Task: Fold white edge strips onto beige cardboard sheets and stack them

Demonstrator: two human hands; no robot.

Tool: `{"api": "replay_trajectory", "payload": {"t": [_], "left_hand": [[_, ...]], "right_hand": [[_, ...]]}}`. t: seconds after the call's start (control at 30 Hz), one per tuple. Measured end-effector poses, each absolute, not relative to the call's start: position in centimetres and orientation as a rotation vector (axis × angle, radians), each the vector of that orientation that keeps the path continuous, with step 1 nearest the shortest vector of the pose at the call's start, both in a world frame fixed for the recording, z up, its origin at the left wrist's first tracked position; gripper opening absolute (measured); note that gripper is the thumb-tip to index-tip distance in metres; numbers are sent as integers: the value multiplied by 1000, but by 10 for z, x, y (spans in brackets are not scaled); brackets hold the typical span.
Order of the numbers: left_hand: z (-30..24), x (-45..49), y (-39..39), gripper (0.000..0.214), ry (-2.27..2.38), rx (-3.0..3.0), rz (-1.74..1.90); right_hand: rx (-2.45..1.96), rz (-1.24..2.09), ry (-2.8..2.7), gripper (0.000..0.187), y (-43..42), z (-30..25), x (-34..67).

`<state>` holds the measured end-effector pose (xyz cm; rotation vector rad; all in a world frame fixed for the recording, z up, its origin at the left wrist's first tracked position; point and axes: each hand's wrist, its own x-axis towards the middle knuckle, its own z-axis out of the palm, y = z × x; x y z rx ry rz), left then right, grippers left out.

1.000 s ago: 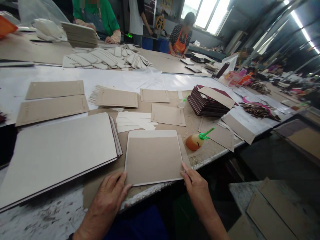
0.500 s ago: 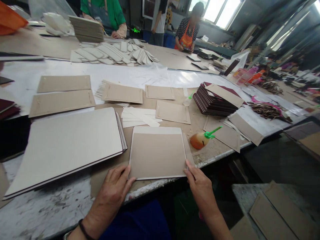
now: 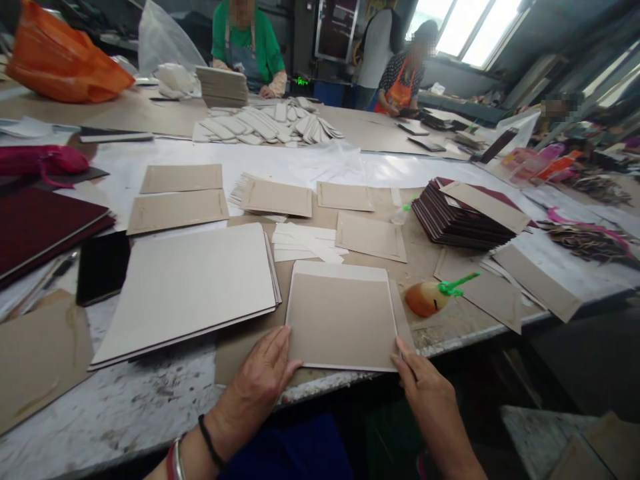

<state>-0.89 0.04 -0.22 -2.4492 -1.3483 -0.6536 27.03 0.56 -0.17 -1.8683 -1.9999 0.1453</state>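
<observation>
A tan paper sheet lies on a white board (image 3: 343,319) at the table's near edge, directly in front of me. My left hand (image 3: 263,380) rests on the board's near left corner with fingers stretched out flat. My right hand (image 3: 430,397) touches the near right corner, fingers extended along the edge. Neither hand holds anything. Left of the board lies a stack of large grey-white boards (image 3: 193,287). An orange glue bottle with a green nozzle (image 3: 430,297) lies on its side just right of the board.
Several tan paper pieces (image 3: 177,210) and white strips (image 3: 305,241) lie beyond. A pile of dark maroon covers (image 3: 463,220) sits at right, maroon sheets (image 3: 43,227) and a black phone (image 3: 103,265) at left. Other people stand at the far side.
The view has swung left and upward, bringing the maroon sheets and orange bag into sight. Both hands stay on the board's near corners; the board has not visibly shifted on the table.
</observation>
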Motion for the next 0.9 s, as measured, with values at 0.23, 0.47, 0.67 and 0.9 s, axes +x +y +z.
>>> {"api": "replay_trajectory", "payload": {"t": [0.23,0.47,0.67,0.9], "left_hand": [[15,-3,15,26,-1399,-2567,-645],[19,16,21,40,-1559,-2619,-407],[9,17,25,45,-1560,-2649,-479],[-3,11,28,41,-1461,-2668,-592]], "right_hand": [[-1882,169,-1983,43,6,2,268],[-1876,112,-2013,45,7,-2,270],[-1891,108,-2035,45,7,-3,269],[-1940,317,-1940,37,7,12,267]]}}
